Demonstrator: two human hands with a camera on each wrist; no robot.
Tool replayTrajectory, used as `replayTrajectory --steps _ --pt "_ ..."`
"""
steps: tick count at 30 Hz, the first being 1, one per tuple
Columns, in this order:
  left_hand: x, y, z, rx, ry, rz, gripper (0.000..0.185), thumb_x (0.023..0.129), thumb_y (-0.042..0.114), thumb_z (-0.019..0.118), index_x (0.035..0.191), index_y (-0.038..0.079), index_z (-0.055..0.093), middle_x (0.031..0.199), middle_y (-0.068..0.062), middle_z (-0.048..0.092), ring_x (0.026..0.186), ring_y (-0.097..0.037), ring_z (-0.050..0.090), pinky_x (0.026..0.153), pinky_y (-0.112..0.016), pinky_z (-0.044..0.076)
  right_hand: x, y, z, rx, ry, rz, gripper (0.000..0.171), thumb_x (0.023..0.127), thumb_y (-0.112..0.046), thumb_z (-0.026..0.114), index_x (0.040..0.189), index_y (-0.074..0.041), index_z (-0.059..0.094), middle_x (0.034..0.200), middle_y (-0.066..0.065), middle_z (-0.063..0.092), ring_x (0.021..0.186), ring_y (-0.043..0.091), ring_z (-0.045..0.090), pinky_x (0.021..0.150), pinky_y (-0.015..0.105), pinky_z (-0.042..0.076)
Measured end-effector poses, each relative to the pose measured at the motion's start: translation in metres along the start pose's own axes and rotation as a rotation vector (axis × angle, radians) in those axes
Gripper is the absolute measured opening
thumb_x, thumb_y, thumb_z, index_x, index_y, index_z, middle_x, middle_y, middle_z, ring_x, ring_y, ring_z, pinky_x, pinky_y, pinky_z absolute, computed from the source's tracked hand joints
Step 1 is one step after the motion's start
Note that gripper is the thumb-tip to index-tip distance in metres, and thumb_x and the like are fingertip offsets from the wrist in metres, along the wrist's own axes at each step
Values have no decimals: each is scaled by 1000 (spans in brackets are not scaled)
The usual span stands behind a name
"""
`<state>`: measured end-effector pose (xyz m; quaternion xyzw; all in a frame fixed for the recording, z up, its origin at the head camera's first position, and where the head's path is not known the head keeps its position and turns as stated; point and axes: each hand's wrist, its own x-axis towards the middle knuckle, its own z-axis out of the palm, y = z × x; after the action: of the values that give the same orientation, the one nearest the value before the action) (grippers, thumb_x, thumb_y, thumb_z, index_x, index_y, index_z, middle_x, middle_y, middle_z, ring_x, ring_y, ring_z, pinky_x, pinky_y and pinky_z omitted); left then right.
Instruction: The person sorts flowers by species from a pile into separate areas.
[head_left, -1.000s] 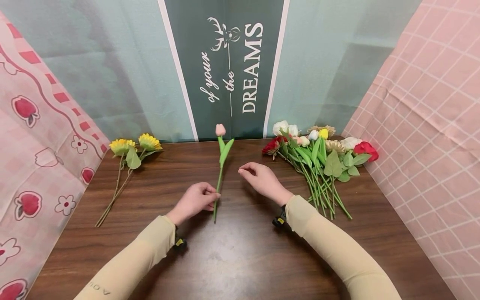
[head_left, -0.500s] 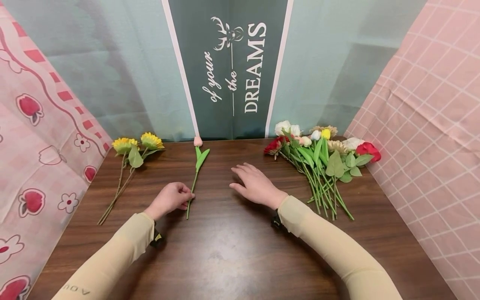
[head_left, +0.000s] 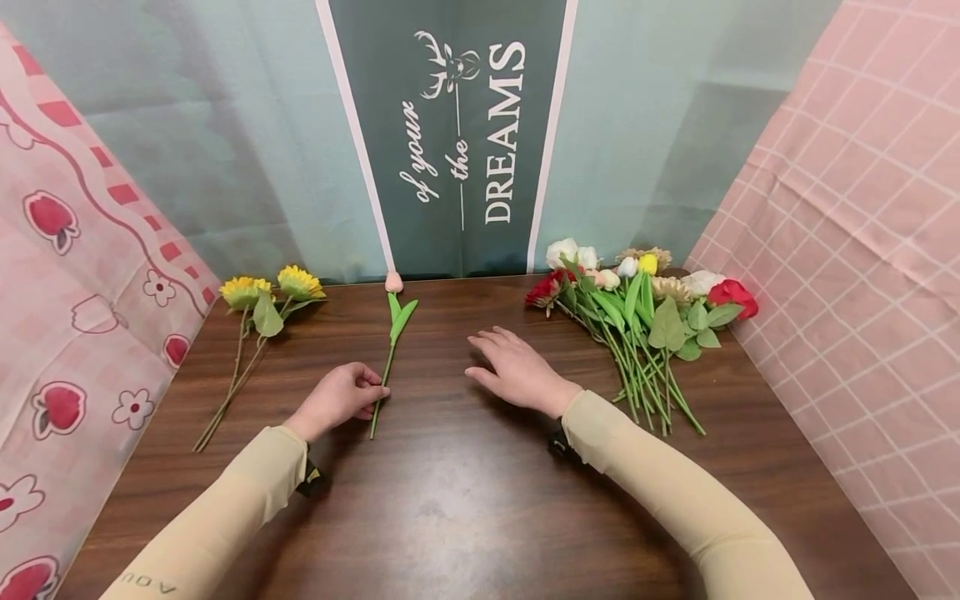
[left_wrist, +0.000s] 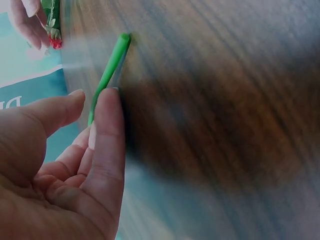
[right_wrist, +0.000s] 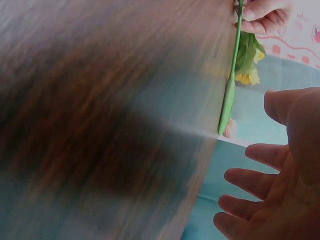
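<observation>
A pink tulip (head_left: pixel 390 333) with a green stem lies on the brown table (head_left: pixel 465 500), its bud against the back wall. My left hand (head_left: pixel 375 392) pinches the lower stem between thumb and forefinger. In the left wrist view the stem (left_wrist: pixel 111 65) runs out past those fingertips of my left hand (left_wrist: pixel 92 97). My right hand (head_left: pixel 487 354) lies open, palm down, just right of the tulip and holds nothing. The right wrist view shows my right hand (right_wrist: pixel 260 130) with its fingers spread, and the tulip (right_wrist: pixel 230 90) beyond it.
Two sunflowers (head_left: pixel 270 292) lie at the table's back left. A bunch of mixed flowers (head_left: pixel 637 308) with long green stems lies at the back right, close to my right forearm. Patterned pink cloths flank the table, with a green banner behind.
My left hand has carried the tulip leftwards and laid it flat, bud at the back wall. My right hand has sunk and flattened. Little has moved in the last half second.
</observation>
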<state>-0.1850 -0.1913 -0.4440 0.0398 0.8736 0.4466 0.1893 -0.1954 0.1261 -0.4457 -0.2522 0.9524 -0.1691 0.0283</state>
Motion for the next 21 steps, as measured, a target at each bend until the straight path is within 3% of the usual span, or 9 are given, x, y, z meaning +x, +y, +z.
replayTrajectory --steps 5,12,21 --pt "1 7 -6 130 50 90 34 97 19 72 118 -5 62 98 -14 65 81 -24 69 73 -39 61 -3 10 -5 -22 50 19 62 105 -48 54 151 -8 50 152 14 50 145 37 37 121 47 27" --pt "4 30 2 400 125 300 63 98 36 70 148 2 50 143 -20 52 129 -38 52 104 -57 45 -14 34 -19 17 163 105 48 104 -37 58 142 -8 59 142 13 59 134 34 49 114 49 37" --pt "6 65 43 740 87 744 75 98 45 66 159 10 39 160 -18 37 146 -40 35 119 -55 29 -47 81 -47 78 275 250 37 105 -29 57 132 -5 67 132 17 64 126 39 53 107 56 41"
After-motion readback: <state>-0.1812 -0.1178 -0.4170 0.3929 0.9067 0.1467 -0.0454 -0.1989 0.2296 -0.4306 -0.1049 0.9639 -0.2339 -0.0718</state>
